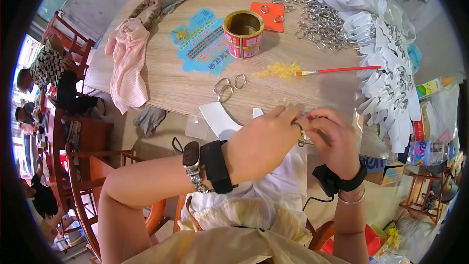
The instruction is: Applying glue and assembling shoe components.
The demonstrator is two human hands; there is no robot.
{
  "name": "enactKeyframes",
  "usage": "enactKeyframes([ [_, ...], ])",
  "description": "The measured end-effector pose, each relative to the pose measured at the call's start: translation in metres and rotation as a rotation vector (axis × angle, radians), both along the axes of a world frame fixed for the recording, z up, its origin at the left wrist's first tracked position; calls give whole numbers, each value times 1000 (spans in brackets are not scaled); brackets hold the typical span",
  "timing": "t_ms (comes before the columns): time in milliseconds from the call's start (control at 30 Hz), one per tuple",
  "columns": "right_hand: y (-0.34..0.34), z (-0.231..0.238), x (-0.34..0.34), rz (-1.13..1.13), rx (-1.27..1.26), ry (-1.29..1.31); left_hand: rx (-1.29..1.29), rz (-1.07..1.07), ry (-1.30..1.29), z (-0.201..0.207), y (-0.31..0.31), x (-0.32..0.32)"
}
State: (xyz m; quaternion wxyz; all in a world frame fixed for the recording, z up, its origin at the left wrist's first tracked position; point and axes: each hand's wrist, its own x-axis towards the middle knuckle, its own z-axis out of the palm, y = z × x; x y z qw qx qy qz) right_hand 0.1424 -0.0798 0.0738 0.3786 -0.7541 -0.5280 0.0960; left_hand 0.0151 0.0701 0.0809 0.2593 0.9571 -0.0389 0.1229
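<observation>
Just past the table's near edge, my left hand and my right hand meet with fingertips pinched together. A small metal ring shows between them; the fingers hide most of it and anything else there. Beneath my left hand a white cut piece sticks out over the table edge. Three loose metal rings lie beyond it. Farther off stands a red-and-white can with a yellowish smeared rim. To its right a red-handled brush rests with its bristles against a yellow crusty smear.
A heap of metal rings lies at the far right, beside overlapping white pieces with rings. An orange card and a blue printed sheet flank the can. Pink cloth hangs over the left edge. People sit farther left.
</observation>
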Motion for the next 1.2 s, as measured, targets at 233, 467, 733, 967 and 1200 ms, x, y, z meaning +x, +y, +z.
enactKeyframes([
  [233,0,1,-4,3,22,-27,-112,7,-9,-9,4,15],
  [467,-1,1,5,95,-34,-52,-38,-41,-55,-10,7,17],
  [733,4,6,16,256,-65,-250,76,-29,-123,-13,6,17],
  [967,8,7,21,369,-153,-435,7,22,-162,-14,3,17],
  [1200,12,7,17,312,-110,-309,-175,161,6,-9,-4,19],
])
